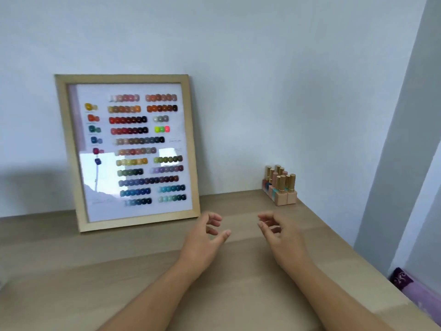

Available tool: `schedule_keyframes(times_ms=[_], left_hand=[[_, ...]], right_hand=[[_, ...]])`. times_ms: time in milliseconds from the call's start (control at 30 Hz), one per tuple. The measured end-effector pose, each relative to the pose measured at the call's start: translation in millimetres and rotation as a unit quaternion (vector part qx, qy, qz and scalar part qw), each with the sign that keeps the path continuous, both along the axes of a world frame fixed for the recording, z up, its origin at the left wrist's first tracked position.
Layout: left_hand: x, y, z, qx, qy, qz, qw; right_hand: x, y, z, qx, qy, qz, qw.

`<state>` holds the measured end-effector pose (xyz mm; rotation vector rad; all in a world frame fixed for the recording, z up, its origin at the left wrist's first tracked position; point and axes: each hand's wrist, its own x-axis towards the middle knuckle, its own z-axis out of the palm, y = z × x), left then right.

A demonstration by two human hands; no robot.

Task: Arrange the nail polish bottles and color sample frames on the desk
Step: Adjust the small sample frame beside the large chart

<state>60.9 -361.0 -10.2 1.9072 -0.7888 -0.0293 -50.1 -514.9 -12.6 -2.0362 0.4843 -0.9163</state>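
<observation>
Pale wall, wooden desk (95, 271). Colour sample frame (126, 151) leaning against wall, left: glazed, rigid, likely fragile; taking by both side rails. Nail polish bottles (280, 187) clustering at right rear: small, slick glass. Left hand (205, 237), right hand (279, 232) hovering between, grip released, holding nothing.

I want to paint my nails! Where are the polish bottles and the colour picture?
nail polish bottles (282, 187): head view, on a gold cap.
color sample frame (71, 149): head view, on its left wooden edge.
</observation>
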Motion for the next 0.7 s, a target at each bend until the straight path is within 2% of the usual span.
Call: schedule_keyframes(times_ms=[233,367,500,700], left_hand=[[2,187,12,-0.012,0.001,0.097,0.995],[16,299,14,-0.007,-0.006,0.211,0.978],[32,394,9,-0.016,0.000,0.298,0.954],[58,492,-6,-0.039,0.037,0.336,0.940]], right_hand=[[44,153,7,0.048,0.000,0.159,0.986],[79,244,8,0.075,0.004,0.248,0.966],[111,316,-1,0.094,0.013,0.292,0.952],[159,389,-15,0.066,0.060,0.331,0.939]])
